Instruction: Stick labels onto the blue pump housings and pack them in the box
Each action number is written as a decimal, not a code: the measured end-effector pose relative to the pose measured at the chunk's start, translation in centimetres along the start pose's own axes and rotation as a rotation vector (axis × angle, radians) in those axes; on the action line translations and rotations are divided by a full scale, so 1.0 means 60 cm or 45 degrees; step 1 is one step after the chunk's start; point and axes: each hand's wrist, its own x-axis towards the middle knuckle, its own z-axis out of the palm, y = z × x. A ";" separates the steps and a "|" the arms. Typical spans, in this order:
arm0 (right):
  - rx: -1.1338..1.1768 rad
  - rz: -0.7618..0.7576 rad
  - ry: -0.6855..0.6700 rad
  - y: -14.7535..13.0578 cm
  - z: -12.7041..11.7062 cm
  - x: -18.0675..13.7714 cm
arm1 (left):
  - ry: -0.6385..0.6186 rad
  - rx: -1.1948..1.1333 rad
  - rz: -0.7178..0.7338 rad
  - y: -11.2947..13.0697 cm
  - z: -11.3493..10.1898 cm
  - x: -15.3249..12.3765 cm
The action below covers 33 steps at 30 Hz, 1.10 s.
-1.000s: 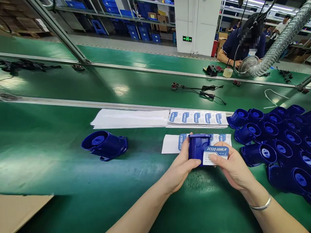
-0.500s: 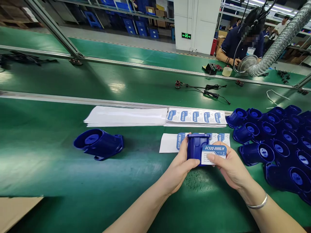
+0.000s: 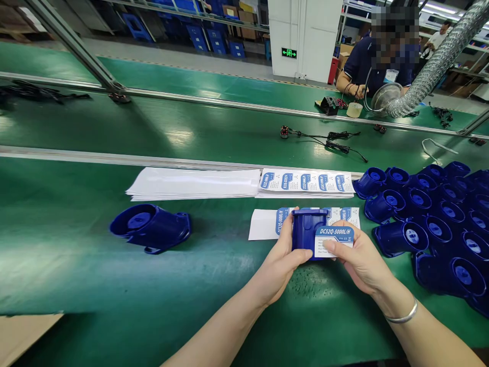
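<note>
Both hands meet over the near edge of the green belt [image 3: 76,275], and from my remote seat I read them as closed on the same part. The left hand [image 3: 280,265] wraps the left side of a blue housing [image 3: 304,229], thumb on the front face and fingers curled behind it. The right hand [image 3: 361,260] grips the housing's right side, its thumb lying flat on the lower edge of a blue-and-white label [image 3: 333,239] that sits against the housing's face. I can read "DC52Q-5000L/H" on the label. A silver bracelet [image 3: 403,316] rings the right wrist.

The housing is held upright just above the belt, in front of a partly used sticker sheet [image 3: 263,224] that lies flat behind it. Beyond that sheet, along the metal rail, I see a stack of printed label sheets [image 3: 305,182], and just to its left a stack of plain white sheets [image 3: 194,183].

Well apart to the left, a single housing [image 3: 151,228] lies on its side on the belt. To the right, a crowd of the same blue housings [image 3: 431,214] lies packed together, close to the right hand.

On the far belt lie black cables [image 3: 336,142]. A co-worker [image 3: 367,66] in a dark shirt sits at the far side, next to a ribbed silver duct hose [image 3: 431,71]. A corner of cardboard [image 3: 23,331] shows at the lower left.
</note>
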 end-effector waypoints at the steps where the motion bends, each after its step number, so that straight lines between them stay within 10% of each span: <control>1: 0.000 0.003 -0.001 0.000 0.000 0.000 | -0.001 0.001 0.003 0.000 0.000 0.000; 33: 0.033 -0.006 -0.013 0.001 0.005 -0.002 | -0.029 0.078 0.064 0.001 0.004 -0.003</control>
